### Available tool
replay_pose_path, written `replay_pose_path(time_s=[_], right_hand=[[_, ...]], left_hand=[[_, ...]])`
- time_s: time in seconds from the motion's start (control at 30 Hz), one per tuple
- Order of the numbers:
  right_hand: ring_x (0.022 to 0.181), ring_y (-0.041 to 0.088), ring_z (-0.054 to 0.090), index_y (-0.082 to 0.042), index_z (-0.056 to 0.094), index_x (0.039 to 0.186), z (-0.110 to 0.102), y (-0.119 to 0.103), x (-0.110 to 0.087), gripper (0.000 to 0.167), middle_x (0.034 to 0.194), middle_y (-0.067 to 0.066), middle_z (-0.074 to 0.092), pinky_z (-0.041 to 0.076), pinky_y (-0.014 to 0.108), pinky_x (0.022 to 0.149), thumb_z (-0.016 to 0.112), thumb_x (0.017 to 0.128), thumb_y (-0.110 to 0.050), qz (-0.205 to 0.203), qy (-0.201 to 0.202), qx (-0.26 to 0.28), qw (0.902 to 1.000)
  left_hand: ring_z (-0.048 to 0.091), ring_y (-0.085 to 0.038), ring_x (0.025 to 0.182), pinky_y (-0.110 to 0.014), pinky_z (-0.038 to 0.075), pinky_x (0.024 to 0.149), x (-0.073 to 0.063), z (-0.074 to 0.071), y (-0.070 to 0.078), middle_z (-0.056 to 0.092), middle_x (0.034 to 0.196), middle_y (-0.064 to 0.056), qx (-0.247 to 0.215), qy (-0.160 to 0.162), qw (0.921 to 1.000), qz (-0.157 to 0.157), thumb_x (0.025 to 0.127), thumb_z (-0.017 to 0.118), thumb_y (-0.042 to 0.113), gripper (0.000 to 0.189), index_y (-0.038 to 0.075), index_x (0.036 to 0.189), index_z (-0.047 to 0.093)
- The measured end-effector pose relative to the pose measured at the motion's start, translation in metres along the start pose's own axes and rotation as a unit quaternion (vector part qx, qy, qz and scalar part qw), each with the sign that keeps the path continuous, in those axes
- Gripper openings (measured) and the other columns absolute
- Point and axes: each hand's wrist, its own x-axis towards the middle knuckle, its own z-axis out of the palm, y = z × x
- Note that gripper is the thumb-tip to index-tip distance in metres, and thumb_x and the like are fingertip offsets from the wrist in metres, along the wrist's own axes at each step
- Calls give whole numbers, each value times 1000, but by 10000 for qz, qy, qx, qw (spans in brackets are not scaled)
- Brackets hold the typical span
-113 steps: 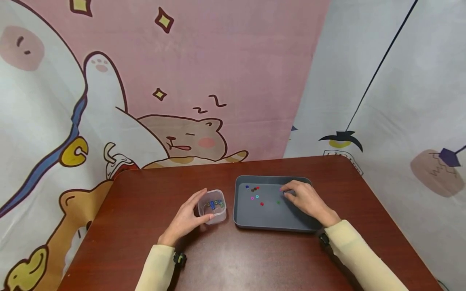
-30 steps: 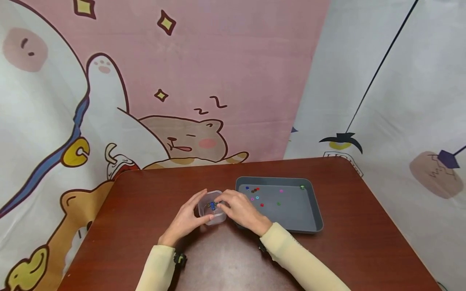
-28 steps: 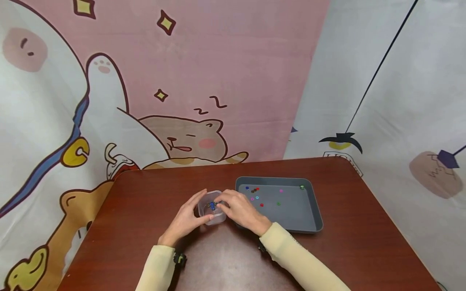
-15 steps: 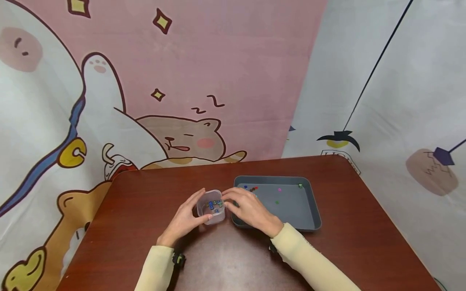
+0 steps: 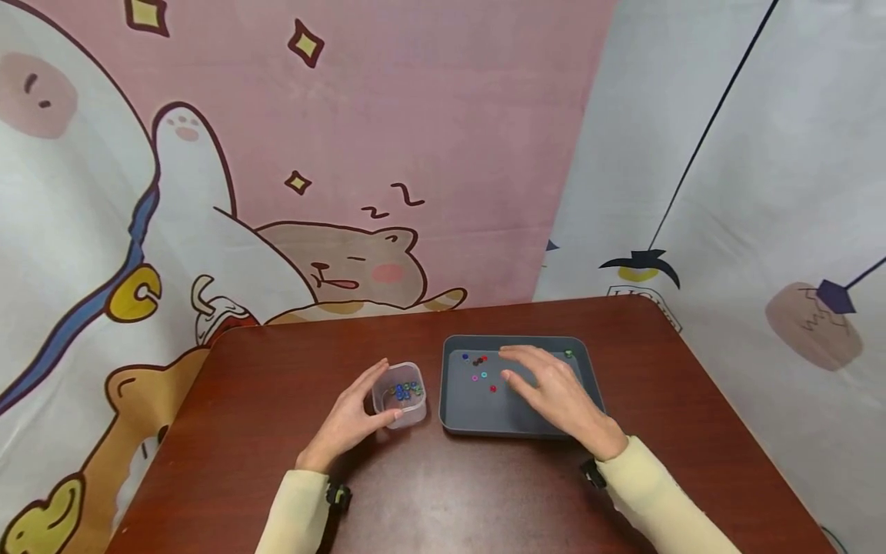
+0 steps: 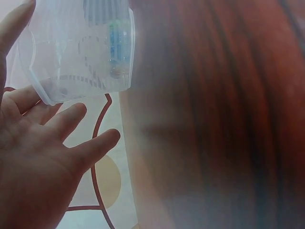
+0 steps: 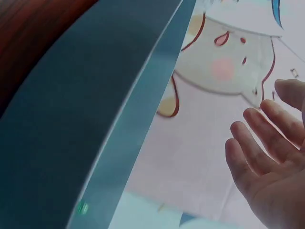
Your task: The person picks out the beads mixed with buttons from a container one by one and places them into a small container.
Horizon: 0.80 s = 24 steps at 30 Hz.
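Observation:
My left hand (image 5: 346, 423) holds a small clear plastic box (image 5: 410, 418) between thumb and fingers, left of the tray. Inside the box lie several blue and green beads (image 5: 404, 391). Over the grey tray (image 5: 477, 419) is my right hand (image 5: 561, 392), its fingers spread and nothing between them in the right wrist view. On the tray's left part are a dark blue bead (image 5: 465, 357), red and brown beads, a pink ring (image 5: 474, 378), a light blue ring (image 5: 484, 375) and a red bead (image 5: 493, 388). A green bead (image 5: 568, 354) sits in the far right corner.
The brown wooden table (image 5: 443, 492) carries both box and tray. The tray has a low raised rim, also seen in the right wrist view. Behind the table hangs a printed cloth (image 5: 443, 115) with cartoon animals.
The right hand dipped into the box, then came out and moved right over the tray with its fingers spread. A blue bead now shows in the box. The left hand stayed at the box.

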Motion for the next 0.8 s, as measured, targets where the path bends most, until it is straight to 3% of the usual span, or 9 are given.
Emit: replay_pose_path(time_s=[0.23,0.5,0.8], right_hand=[[123,34,63,-5,70,130,-21,35,-17,37,135,14,66,55,57,92,76,95,-16,358,292,-273,9986],[118,39,64,-1,67,132,-27,73,-26,41,130,21,67,53,60,92,77,94,-12,729,315,-688,9945],[130,47,52,1,73,121,-29,108,-28,35,131,23,66,45,70,97,81,90,-14,618,106,-1471,9871]], left_hand=[[36,-26,151,-58,34,117,0,1,-1,34,166,1,-14,-6,10000,62,85,82,55,93,24,161,40],[36,-27,150,-59,34,117,-1,0,0,34,166,0,-32,0,10000,52,85,82,55,93,24,161,39],[37,-27,150,-59,34,117,-2,-1,1,34,166,0,-53,-7,10000,28,84,83,54,93,24,161,39]])
